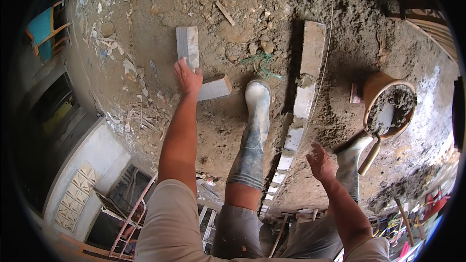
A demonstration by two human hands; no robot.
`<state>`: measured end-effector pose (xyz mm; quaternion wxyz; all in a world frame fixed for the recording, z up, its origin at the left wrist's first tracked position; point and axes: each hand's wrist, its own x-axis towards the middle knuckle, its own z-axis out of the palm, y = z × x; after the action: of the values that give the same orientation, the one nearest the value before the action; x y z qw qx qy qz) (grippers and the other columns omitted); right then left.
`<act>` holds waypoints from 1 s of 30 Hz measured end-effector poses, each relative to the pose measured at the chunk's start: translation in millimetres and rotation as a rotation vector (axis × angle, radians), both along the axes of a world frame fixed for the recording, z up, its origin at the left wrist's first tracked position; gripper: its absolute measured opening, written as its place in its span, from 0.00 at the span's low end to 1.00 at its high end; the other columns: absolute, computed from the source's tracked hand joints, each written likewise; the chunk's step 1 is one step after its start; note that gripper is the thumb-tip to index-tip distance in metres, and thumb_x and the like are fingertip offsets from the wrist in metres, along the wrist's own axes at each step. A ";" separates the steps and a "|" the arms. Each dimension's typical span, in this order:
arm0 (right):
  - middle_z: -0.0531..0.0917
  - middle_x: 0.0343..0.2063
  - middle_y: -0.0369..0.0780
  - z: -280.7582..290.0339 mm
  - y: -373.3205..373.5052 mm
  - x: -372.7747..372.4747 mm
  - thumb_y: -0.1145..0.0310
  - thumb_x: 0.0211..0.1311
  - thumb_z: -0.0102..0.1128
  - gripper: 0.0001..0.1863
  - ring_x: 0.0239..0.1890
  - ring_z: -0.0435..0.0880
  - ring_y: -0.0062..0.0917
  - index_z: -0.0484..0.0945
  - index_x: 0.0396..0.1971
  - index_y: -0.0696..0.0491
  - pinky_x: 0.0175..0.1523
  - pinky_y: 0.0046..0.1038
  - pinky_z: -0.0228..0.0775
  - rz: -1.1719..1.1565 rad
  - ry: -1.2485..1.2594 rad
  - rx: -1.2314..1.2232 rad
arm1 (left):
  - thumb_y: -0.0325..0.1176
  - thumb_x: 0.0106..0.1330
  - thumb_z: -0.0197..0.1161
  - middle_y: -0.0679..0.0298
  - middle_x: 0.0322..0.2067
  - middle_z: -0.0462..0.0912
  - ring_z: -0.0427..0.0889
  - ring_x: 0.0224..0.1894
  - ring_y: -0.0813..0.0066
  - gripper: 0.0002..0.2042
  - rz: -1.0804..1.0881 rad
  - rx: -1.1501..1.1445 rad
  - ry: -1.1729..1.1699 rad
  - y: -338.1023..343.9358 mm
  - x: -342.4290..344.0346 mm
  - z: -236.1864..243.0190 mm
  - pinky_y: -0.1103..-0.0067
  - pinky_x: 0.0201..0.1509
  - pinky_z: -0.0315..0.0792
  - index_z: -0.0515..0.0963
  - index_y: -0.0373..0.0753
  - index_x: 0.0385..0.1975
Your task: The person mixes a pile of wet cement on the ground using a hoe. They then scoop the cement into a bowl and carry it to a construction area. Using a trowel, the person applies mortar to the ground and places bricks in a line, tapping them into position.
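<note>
Left hand [188, 78] is at the near end of a grey brick [187, 41] lying on the dirt. Fingertips overlap its near left edge, thumb sits by the near right corner; most of the brick extends out beyond the fingertips, uncovered. Fingers part-bent around that end; can't tell if they're actually grasping or just touching. Brick's long axis runs nearly straight away from the person, roughly in line with the forearm, far end pointing away. Second brick [213, 89] is just right of the left hand, nearer the person than those fingertips; long axis crosswise, right end angled slightly away, left end close by the wrist. Right hand [320, 164] is released: fingers loosely bent, holding nothing, well apart from both loose bricks. Left of its fingers is a brick row [304, 98] running away from the person, with a string [331, 24] along its right side. Right of those fingers and farther out: a bucket [372, 91] tipped toward the person, wet mortar [407, 98] inside, trowel [370, 157] with blade in the mortar and handle sticking out over the rim, back toward the person. One boot [257, 104] stands between the two hands, just left of the row.
</note>
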<state>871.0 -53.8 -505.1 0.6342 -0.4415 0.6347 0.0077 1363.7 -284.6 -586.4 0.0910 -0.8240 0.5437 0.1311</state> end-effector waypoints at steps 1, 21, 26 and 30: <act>0.80 0.46 0.46 0.8 -1.5 6.6 0.66 0.61 0.64 0.26 0.43 0.82 0.38 0.67 0.57 0.51 0.44 0.36 0.76 0.000 -0.011 0.036 | 0.34 0.53 0.71 0.49 0.58 0.66 0.62 0.65 0.45 0.37 -0.030 0.096 -0.022 22.6 10.5 -2.8 0.59 0.67 0.62 0.60 0.40 0.63; 0.82 0.44 0.49 103.0 -43.9 -6.2 0.59 0.63 0.61 0.23 0.40 0.85 0.39 0.71 0.56 0.50 0.48 0.38 0.77 -0.095 0.139 0.180 | 0.47 0.44 0.75 0.43 0.54 0.72 0.74 0.57 0.44 0.44 0.102 0.393 0.371 0.4 -131.9 83.7 0.63 0.61 0.70 0.60 0.29 0.58; 0.82 0.42 0.49 143.3 -66.9 4.5 0.60 0.63 0.62 0.24 0.40 0.86 0.39 0.71 0.56 0.52 0.47 0.37 0.78 -0.300 0.057 0.060 | 0.48 0.50 0.71 0.37 0.58 0.71 0.76 0.57 0.43 0.49 0.131 0.331 0.430 -86.9 -231.6 139.8 0.63 0.62 0.69 0.50 0.32 0.67; 0.82 0.42 0.49 150.5 -75.5 22.8 0.61 0.63 0.63 0.23 0.41 0.85 0.39 0.71 0.56 0.53 0.48 0.36 0.77 -0.501 -0.068 0.044 | 0.49 0.52 0.70 0.39 0.57 0.72 0.76 0.57 0.44 0.48 0.075 0.207 0.416 -144.2 -278.1 152.9 0.63 0.62 0.69 0.50 0.34 0.67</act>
<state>893.8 -129.3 -354.7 0.6466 -0.2567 0.7024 -0.1507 1085.6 -428.8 -433.5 0.0560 -0.7852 0.5033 0.3564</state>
